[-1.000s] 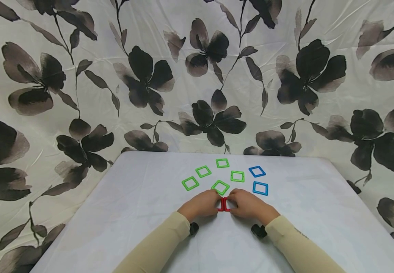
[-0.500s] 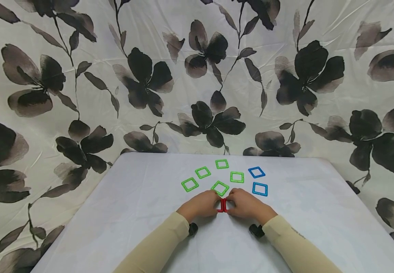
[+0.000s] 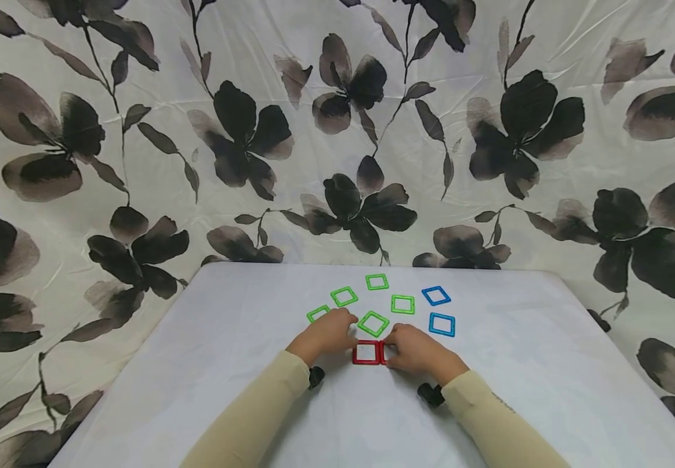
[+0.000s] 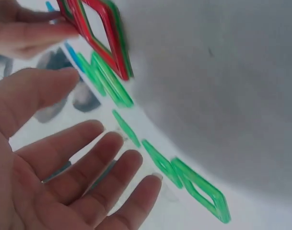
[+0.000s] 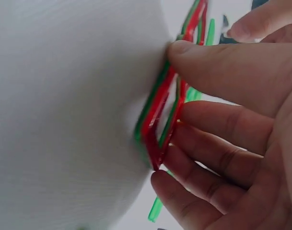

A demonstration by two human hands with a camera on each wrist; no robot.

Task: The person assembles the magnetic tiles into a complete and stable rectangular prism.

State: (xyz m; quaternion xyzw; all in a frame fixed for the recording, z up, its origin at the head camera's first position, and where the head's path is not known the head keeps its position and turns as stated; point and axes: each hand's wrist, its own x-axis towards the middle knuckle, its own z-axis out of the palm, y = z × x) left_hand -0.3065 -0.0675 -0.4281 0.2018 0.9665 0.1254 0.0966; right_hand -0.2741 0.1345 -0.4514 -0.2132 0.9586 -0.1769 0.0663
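Note:
Two red square plastic frames lie side by side on the white table. The left red frame (image 3: 366, 363) shows whole in the head view; fingers partly cover the right red frame (image 3: 382, 353). My right hand (image 3: 421, 351) holds this right frame, thumb on its near side and fingers along its edge in the right wrist view. Green edging shows along the red frame (image 5: 153, 112) there. My left hand (image 3: 325, 335) is off the frames, just left of them, its fingers spread and loosely bent in the left wrist view. It overlaps one green frame (image 3: 318, 310) in the head view.
Several green frames (image 3: 381, 316) lie scattered beyond the hands. Two blue frames, one nearer (image 3: 442, 334) and one farther (image 3: 436, 303), lie at the right. The white table (image 3: 243, 312) ends at a floral cloth backdrop (image 3: 349, 195).
My left hand has let go of the left red frame and moved left and slightly away, uncovering it. My right hand stays at the right red frame.

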